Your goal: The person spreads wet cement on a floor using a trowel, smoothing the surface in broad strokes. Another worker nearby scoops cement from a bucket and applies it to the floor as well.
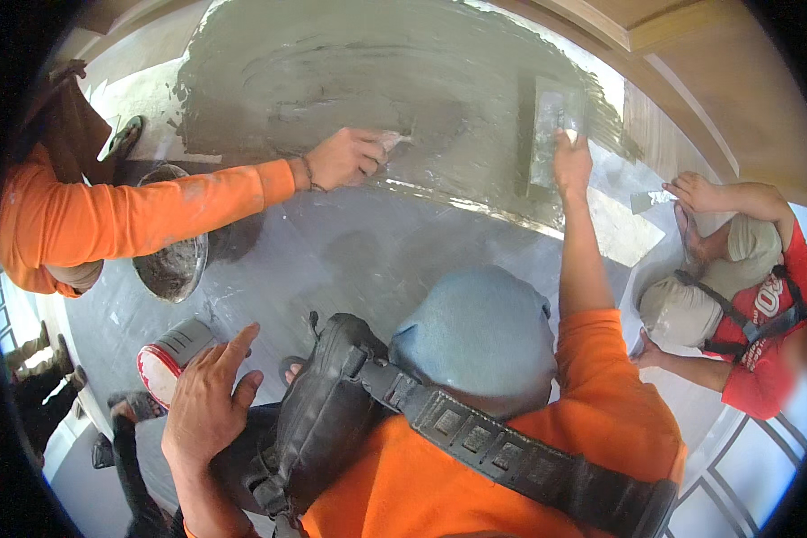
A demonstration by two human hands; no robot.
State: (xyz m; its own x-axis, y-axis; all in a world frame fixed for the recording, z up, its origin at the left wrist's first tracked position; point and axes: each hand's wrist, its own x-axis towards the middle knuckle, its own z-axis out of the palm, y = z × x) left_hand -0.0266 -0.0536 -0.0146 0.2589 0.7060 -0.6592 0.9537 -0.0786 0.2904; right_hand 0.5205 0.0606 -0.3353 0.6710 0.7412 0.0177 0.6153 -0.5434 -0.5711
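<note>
My right hand (572,166) grips a steel float (545,134), pressed against a broad patch of wet grey mortar (305,76) at the top of the view. My left hand (211,403) holds nothing; its fingers are spread and bent slightly beside a red-rimmed tin (175,354). Between my arms are a black strapped bag (323,403) and a rounded blue-grey cloth shape (471,336). From the left, a co-worker's orange-sleeved hand (345,157) holds a small blade on the mortar.
A bucket of mortar (166,269) sits below the co-worker's arm. At right a person in red (758,359) crouches with a scraper (646,202). Wooden panelling (717,108) borders the mortar. Other people's feet (54,368) show at the far left.
</note>
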